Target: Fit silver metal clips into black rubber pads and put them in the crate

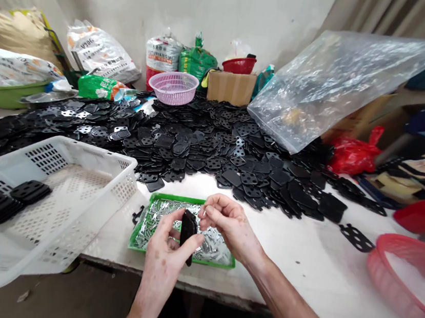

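The sack (pixel 162 60) ahead of me reads roughly "YUTIANGMI"; print on the other bags (pixel 101 52) blurs past reading.

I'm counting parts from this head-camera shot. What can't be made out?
Head view:
- Black plate in the left hand: turned edge-on, fingers hide its face.
- Right hand: its fingers hide anything they may pinch.
- Silver pieces in the green tray: too small to count, partly hidden by both hands.
- Red basket: cut off by the right edge.

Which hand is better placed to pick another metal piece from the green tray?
Probably the right hand: it is over the green tray, while the left hand holds the black perforated plate.
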### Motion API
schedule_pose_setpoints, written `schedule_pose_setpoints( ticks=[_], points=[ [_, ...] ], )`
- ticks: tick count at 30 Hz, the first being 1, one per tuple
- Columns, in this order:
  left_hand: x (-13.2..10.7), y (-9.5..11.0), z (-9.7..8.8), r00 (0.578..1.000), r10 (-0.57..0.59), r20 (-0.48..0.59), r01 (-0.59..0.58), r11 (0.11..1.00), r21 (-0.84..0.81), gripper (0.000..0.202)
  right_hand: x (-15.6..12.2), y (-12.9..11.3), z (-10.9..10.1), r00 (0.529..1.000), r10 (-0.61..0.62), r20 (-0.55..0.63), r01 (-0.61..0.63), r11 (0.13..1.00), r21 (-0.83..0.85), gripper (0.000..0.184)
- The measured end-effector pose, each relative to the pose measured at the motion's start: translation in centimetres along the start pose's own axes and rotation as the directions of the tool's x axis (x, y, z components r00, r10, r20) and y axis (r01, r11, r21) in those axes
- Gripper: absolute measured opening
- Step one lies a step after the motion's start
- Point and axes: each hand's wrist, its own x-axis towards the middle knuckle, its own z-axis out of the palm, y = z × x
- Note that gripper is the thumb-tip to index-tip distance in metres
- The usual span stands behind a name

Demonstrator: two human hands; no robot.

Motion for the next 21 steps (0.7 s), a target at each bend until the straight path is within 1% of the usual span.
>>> schedule_pose_setpoints(
  ticks=[1,3,10,13,18,21],
  points=[
    [0.00,0.02,-0.02,1.000,-0.001,-0.001,0.001,1.000,-0.011,0.055,-0.03,0.12,-0.06,1.000,0.022,0.005,-0.022,0.999,0.039,0.018],
    [-0.03,0.08,-0.02,1.000,-0.003,-0.007,0.002,1.000,-0.023,0.055,-0.13,0.36,-0.13,0.999,0.040,0.022,-0.041,0.998,0.054,0.020],
    [-0.24,0.52,0.14,1.000,0.006,-0.021,-0.007,0.999,-0.039,0.052,-0.41,0.57,-0.05,0.999,-0.032,0.025,0.032,0.999,-0.012,0.024],
    [-0.21,0.47,0.05,1.000,0.013,-0.023,-0.013,1.000,-0.023,0.052,-0.49,0.21,0.11,0.999,-0.040,0.009,0.040,0.998,-0.056,0.021],
    [-0.06,0.29,-0.09,1.000,0.015,-0.005,-0.015,1.000,0.019,0.055,-0.69,-0.23,0.24,0.996,-0.073,-0.060,0.067,0.993,-0.099,0.014],
    [-0.24,0.73,0.07,1.000,-0.019,0.002,0.019,0.999,-0.036,0.056,-0.80,-0.22,0.33,0.986,-0.142,-0.088,0.123,0.972,-0.199,0.009]
  ],
)
